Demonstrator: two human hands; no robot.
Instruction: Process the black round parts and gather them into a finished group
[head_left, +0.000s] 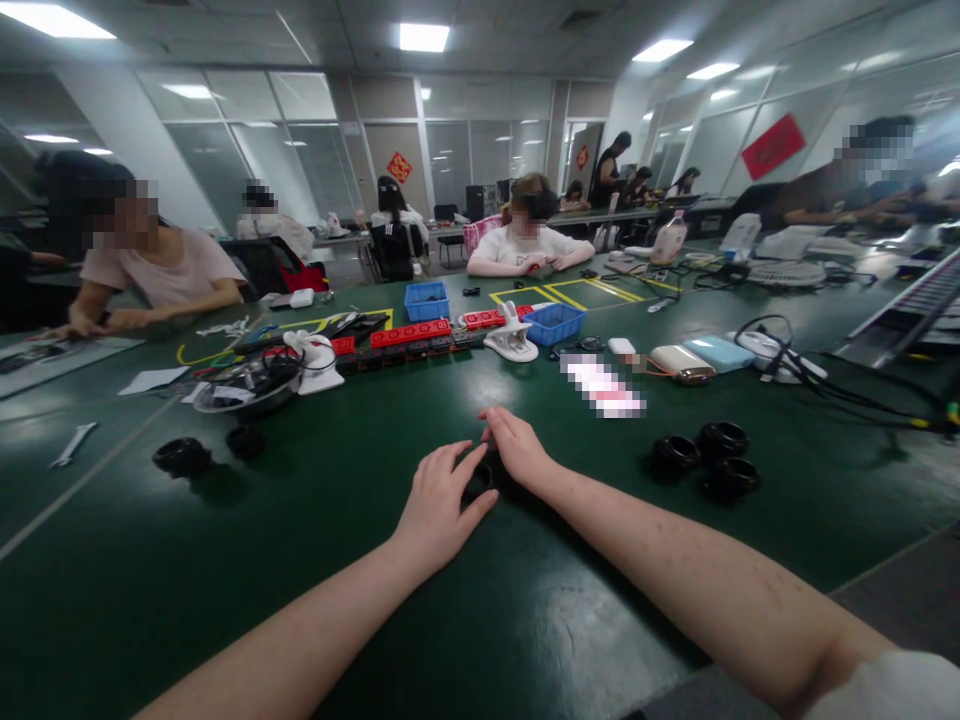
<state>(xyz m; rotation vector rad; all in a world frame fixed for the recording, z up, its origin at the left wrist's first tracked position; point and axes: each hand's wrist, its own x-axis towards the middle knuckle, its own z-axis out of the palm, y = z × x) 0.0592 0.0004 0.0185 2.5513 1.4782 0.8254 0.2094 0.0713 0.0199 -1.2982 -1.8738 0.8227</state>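
Observation:
Over the green table, my left hand (439, 500) curves its thumb and fingers around a small black round part (478, 484). Most of that part is hidden by the fingers. Just beyond it, my right hand (517, 447) is bent inward with its fingers close together, their tips by the left fingertips. Whatever lies under the right palm is out of sight. Off to the right stand three black ring-shaped parts (731, 477) in a cluster. Two more black pieces, a larger ring-shaped part (182, 457) and a smaller one (246, 441), lie to the left.
A wrench (75, 445) lies at far left, near a metal bowl (247, 392) of cables. Red-topped strips (410, 333), white clip stands (512, 335) and blue baskets (556, 325) line the middle. Cables (787, 350) and devices lie right. Several people sit around.

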